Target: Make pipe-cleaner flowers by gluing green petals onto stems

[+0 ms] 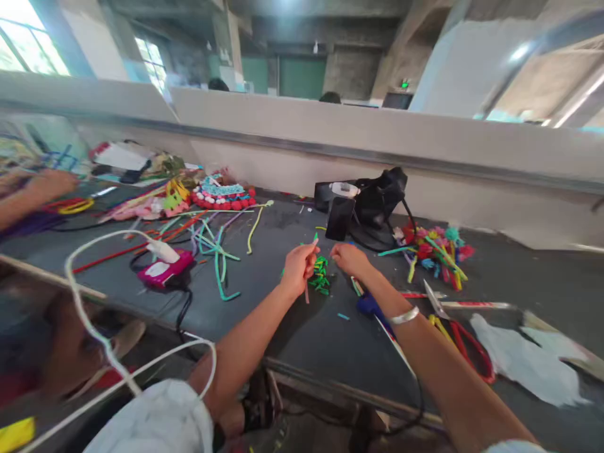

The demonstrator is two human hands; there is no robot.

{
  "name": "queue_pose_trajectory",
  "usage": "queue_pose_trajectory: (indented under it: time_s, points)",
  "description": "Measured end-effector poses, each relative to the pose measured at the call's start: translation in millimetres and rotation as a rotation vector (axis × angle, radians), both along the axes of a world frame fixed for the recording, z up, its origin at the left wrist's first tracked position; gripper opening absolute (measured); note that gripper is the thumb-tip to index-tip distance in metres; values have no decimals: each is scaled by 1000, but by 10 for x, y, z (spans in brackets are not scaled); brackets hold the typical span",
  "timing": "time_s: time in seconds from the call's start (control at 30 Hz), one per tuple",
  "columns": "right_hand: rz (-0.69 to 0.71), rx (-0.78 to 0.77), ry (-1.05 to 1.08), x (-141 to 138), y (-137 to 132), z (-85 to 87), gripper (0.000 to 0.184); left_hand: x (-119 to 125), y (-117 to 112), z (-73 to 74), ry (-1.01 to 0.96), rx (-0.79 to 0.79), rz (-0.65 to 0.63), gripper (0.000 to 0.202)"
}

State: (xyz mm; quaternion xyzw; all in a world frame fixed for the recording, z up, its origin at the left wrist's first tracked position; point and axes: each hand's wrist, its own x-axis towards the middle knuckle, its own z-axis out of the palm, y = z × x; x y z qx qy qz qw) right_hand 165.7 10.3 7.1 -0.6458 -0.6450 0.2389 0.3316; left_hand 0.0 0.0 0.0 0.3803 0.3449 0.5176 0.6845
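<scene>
My left hand (299, 270) is closed above the middle of the dark table, its fingers around a thin pipe cleaner. A pinkish end (307, 294) hangs below the fist and a small green tip (316, 237) shows at the top; I cannot tell if both are one piece. Close by on the right, my right hand (348, 259) is held with its fingers pressed together; whatever lies between them is hidden. A pile of short green pipe cleaner pieces (319, 277) lies between and below the hands. Under my right forearm is a dark blue object (370, 305), partly covered.
Scissors (438, 302) with red and yellow handles and a white plastic bag (526, 358) lie right. Behind are a black bag (377, 198), a phone (340, 218) and fuzzy flowers (438, 251). Left are teal pipe cleaners (217, 251), a magenta power block (165, 270) and another person's hand (51, 185).
</scene>
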Motion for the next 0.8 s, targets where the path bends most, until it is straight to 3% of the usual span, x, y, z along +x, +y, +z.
queue_pose_trajectory:
  time_s: [0.07, 0.2, 0.33, 0.5, 0.63, 0.8]
  points:
    - [-10, 44, 26, 12, -106, 51, 9, 9, -17, 6, -2, -9, -12, 26]
    - [-62, 143, 162, -3, -400, 107, 6, 50, -71, 3, -5, 5, -111, 27]
    - [-133, 206, 352, -68, -665, 75, 25, 99, -130, -15, 0, 66, -246, 30]
    - [-168, 215, 529, -160, -700, -5, 36, 94, -150, -7, -3, 52, -363, 31]
    - [-188, 217, 583, -205, -655, -63, 38, 75, -143, 0, 45, 54, -362, 30]
    - [-219, 228, 538, -164, -636, -109, 39, 78, -118, -12, 109, 18, -267, 23]
